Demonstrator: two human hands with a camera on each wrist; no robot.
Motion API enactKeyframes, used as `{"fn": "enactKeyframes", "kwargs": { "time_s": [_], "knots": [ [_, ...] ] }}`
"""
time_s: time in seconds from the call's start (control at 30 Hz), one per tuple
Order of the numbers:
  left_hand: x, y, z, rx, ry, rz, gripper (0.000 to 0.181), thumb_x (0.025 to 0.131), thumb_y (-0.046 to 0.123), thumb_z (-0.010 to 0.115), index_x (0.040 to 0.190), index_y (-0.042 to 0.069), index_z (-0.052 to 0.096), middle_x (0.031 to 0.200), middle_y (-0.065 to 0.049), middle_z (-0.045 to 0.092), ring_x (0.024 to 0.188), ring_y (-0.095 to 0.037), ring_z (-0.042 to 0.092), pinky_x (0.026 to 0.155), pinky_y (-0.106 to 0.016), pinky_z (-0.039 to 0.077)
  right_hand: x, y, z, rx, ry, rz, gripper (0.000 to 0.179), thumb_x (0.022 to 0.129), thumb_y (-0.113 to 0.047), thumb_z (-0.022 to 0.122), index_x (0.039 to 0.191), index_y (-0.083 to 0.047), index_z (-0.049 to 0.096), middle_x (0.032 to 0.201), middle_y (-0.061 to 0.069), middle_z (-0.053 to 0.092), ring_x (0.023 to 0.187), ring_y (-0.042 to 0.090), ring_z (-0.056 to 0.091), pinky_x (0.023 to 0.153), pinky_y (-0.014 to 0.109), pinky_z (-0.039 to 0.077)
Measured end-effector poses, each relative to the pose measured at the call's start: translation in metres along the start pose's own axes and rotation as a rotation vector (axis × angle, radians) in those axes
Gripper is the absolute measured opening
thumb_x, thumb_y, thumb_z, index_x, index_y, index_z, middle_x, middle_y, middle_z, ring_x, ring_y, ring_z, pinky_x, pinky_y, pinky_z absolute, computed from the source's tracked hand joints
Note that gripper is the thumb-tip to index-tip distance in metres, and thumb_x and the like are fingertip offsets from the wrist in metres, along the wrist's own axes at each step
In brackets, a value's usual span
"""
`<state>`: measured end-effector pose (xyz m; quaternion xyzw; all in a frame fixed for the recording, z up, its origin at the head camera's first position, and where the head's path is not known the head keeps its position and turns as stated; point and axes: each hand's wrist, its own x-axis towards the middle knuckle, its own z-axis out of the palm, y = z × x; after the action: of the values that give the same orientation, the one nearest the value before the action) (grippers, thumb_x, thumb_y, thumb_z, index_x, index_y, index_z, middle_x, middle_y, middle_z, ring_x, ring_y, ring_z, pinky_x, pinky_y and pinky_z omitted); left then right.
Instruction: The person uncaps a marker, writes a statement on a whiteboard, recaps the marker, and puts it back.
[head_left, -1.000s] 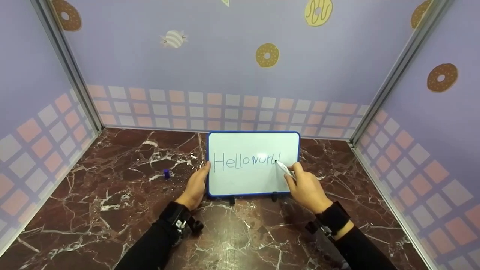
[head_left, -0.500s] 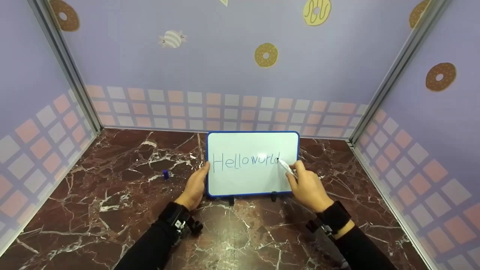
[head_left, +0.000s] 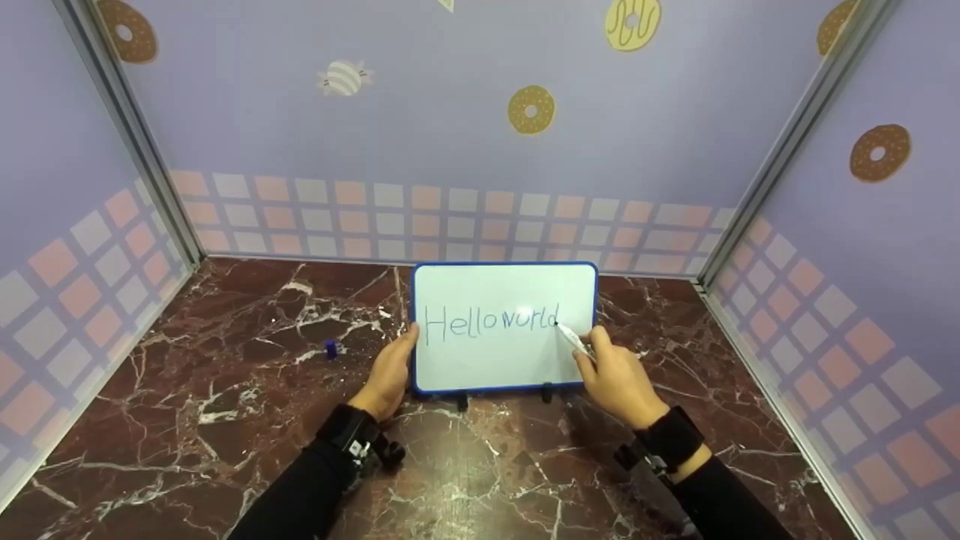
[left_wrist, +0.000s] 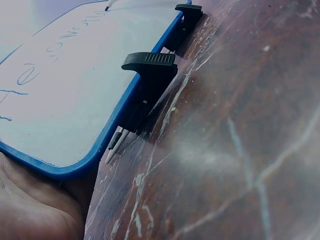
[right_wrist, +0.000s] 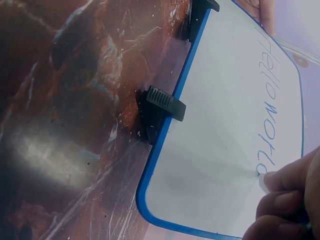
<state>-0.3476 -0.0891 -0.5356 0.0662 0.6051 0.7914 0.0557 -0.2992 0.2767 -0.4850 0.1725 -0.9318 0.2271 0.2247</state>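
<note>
A small whiteboard (head_left: 487, 364) with a blue frame stands tilted back, its lower edge in black stand clips (left_wrist: 150, 75). Blue handwriting (head_left: 491, 322) on it reads "Hello world". My left hand (head_left: 386, 379) holds the board's left edge, thumb at the frame; the other fingers are mostly hidden behind it. With my right hand (head_left: 619, 379) I pinch a white marker (head_left: 574, 339) between thumb and fingers, its dark tip on the board at the foot of the "d". The right wrist view shows the right hand (right_wrist: 290, 200) at the end of the writing.
A blue marker cap (head_left: 331, 349) stands on the dark red marbled tabletop (head_left: 247, 390), left of the board. A lilac back wall (head_left: 450, 150) with pink and white squares rises close behind the board. Side panels enclose the table left and right.
The marker tip has gone up and then back down, and the "d" now shows its full upright stroke. My left hand stays on the board's edge; the board has not moved noticeably.
</note>
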Motion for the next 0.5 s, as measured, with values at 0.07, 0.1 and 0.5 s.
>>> {"fn": "enactKeyframes", "kwargs": {
  "time_s": [0.07,0.1,0.5],
  "knots": [
    [-0.0002,0.0000,0.0001,-0.003,-0.004,0.002,0.062,0.122,0.042,0.039,0.151,-0.010,0.057,0.149,-0.025,0.065,0.144,-0.033,0.054,0.128,-0.049,0.039,-0.0007,0.0006,-0.0002,0.003,-0.006,0.010,0.018,0.108,-0.008,0.072,0.119,-0.003,0.058,0.071,0.003,0.061,0.055,0.015,0.045,0.048,0.033,0.036],
    [-0.0002,0.0001,0.0001,-0.004,-0.006,0.003,0.062,0.122,0.042,0.039,0.151,-0.010,0.057,0.149,-0.025,0.064,0.145,-0.034,0.054,0.128,-0.050,0.039,-0.0010,0.0007,-0.0006,0.005,-0.008,0.015,0.018,0.109,-0.009,0.072,0.119,-0.003,0.058,0.071,0.002,0.061,0.054,0.015,0.045,0.048,0.033,0.036],
    [-0.0012,0.0011,-0.0015,0.006,-0.014,-0.009,0.062,0.122,0.045,0.039,0.152,-0.007,0.058,0.141,-0.022,0.070,0.129,-0.029,0.066,0.109,-0.038,0.056,-0.0024,0.0041,-0.0023,0.005,-0.020,0.021,0.019,0.109,-0.010,0.072,0.122,-0.002,0.059,0.070,0.002,0.060,0.054,0.015,0.046,0.049,0.033,0.037]
  ]
}}
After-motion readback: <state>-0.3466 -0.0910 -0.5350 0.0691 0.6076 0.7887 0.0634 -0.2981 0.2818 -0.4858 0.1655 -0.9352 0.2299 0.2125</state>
